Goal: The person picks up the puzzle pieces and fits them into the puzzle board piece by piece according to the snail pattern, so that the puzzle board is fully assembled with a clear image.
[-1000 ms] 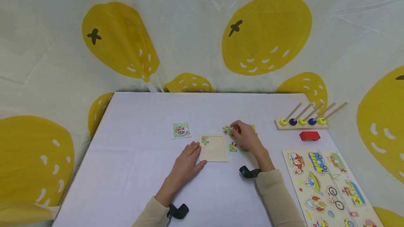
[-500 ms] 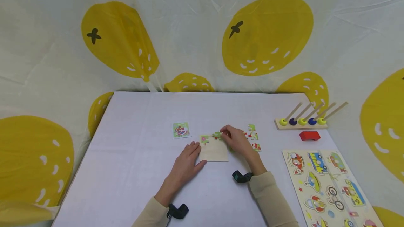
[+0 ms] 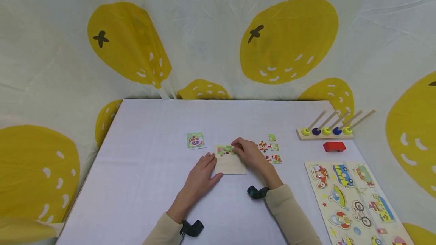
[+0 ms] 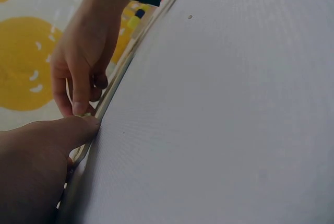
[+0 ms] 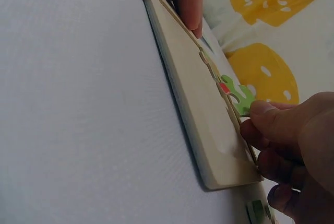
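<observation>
A shallow wooden puzzle tray [image 3: 230, 166] lies on the white table, with green and pink jigsaw pieces along its far edge. The left hand [image 3: 201, 173] rests against its left side, fingers extended; the thumb touches the near edge. Over the tray's far right part, the right hand [image 3: 251, 157] pinches a green puzzle piece [image 5: 243, 98] between thumb and fingers. In the right wrist view that piece is tilted above the tray's rim. Loose puzzle pieces [image 3: 273, 146] lie right of the tray, some hidden by the right hand.
A picture card [image 3: 195, 140] lies left of the tray's far corner. On the right stand a peg rack [image 3: 325, 134] with yellow and blue beads and a red block [image 3: 334, 146]. A large vehicle picture board [image 3: 354, 199] lies near the right edge.
The right hand has carried the green puzzle piece leftward from the loose pieces to the tray's far edge, uncovering more pieces. The left hand has stayed against the tray.
</observation>
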The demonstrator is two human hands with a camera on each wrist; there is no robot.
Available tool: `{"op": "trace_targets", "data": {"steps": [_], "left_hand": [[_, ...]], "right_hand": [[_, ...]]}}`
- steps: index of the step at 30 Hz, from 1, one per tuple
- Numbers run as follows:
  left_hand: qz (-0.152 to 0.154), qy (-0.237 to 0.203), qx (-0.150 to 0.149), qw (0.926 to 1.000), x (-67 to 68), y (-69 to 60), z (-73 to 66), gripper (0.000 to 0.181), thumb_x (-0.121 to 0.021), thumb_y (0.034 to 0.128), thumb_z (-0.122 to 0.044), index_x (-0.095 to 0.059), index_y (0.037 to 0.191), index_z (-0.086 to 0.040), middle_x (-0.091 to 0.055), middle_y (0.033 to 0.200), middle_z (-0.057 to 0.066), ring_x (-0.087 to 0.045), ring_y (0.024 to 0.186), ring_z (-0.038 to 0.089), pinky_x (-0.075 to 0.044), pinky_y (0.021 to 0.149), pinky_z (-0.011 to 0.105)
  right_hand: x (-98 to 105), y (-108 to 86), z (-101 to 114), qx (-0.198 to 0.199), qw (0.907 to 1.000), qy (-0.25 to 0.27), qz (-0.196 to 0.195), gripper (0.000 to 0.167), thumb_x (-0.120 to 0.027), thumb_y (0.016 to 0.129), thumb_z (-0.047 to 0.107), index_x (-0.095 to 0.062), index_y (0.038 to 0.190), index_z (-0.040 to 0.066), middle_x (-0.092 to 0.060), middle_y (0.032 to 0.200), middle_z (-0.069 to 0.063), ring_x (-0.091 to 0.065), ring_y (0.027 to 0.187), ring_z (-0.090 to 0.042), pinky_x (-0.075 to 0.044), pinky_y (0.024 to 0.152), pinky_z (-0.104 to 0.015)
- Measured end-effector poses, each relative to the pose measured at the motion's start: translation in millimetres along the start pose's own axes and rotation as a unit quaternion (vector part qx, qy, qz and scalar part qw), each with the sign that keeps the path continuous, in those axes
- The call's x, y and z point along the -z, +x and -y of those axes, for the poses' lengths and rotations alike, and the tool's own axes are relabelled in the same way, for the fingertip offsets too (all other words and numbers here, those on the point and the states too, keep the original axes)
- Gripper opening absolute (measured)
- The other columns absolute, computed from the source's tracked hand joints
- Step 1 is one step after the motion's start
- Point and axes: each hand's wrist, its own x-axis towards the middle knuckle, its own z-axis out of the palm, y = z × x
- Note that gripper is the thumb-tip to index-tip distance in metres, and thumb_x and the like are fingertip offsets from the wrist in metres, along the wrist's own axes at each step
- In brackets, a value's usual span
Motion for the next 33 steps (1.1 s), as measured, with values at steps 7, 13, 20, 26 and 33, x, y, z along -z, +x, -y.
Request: {"op": "trace_targets", "data": {"steps": [7, 13, 20, 26, 33], "left_hand": [[0.003, -0.001, -0.001, 1.0, -0.6, -0.3, 1.6, 0.062, -0.068, 0.0933, -0.044, -0.059, 0.139, -0.003, -0.056, 0.147, 0.011, -0.047, 0.143, 0.026, -0.038, 0.121, 0.042], [0.002, 0.001, 0.001, 1.0, -0.4, 0.0, 1.5, 0.062, -0.068, 0.0936, -0.045, -0.059, 0.138, -0.003, -0.056, 0.147, 0.011, -0.047, 0.143, 0.026, -0.038, 0.121, 0.041], [0.004, 0.004, 0.003, 1.0, -0.5, 0.0, 0.8, 0.062, -0.067, 0.0936, -0.045, -0.059, 0.138, -0.003, -0.056, 0.147, 0.011, -0.047, 0.143, 0.025, -0.038, 0.121, 0.041], [0.002, 0.004, 0.001, 1.0, -0.1, 0.4, 0.6, 0.062, -0.068, 0.0935, -0.045, -0.059, 0.138, -0.003, -0.056, 0.147, 0.011, -0.047, 0.143, 0.026, -0.038, 0.121, 0.042], [-0.001, 0.004, -0.004, 1.0, 0.6, 0.0, 0.3, 0.062, -0.067, 0.0938, -0.045, -0.059, 0.137, -0.002, -0.056, 0.147, 0.012, -0.047, 0.143, 0.026, -0.038, 0.121, 0.042]], "right_hand": [[-2.2, 0.8, 3.5, 0.004, 0.9999, -0.011, -0.002, 0.017, -0.064, 0.099, 0.019, -0.068, 0.114, 0.013, -0.066, 0.095, 0.002, -0.056, 0.081, -0.011, -0.05, 0.074, -0.027], [-2.2, -0.2, 4.1, 0.019, 0.9994, -0.027, -0.009, 0.022, -0.069, 0.096, 0.022, -0.07, 0.115, 0.012, -0.062, 0.095, 0.0, -0.053, 0.081, -0.012, -0.046, 0.071, -0.025], [-4.4, 0.1, 2.9, 0.028, 0.9985, -0.046, -0.003, 0.025, -0.073, 0.092, 0.025, -0.072, 0.114, 0.013, -0.063, 0.104, 0.0, -0.054, 0.083, -0.01, -0.049, 0.075, -0.027], [-5.7, -0.1, 4.3, 0.047, 0.9973, -0.055, -0.013, 0.021, -0.074, 0.091, 0.022, -0.075, 0.111, 0.013, -0.063, 0.103, 0.001, -0.055, 0.082, -0.01, -0.05, 0.074, -0.028], [-6.7, 0.0, 3.9, 0.053, 0.9961, -0.069, -0.011, 0.021, -0.074, 0.092, 0.022, -0.076, 0.111, 0.014, -0.063, 0.103, 0.001, -0.056, 0.084, -0.011, -0.051, 0.076, -0.028]]}}
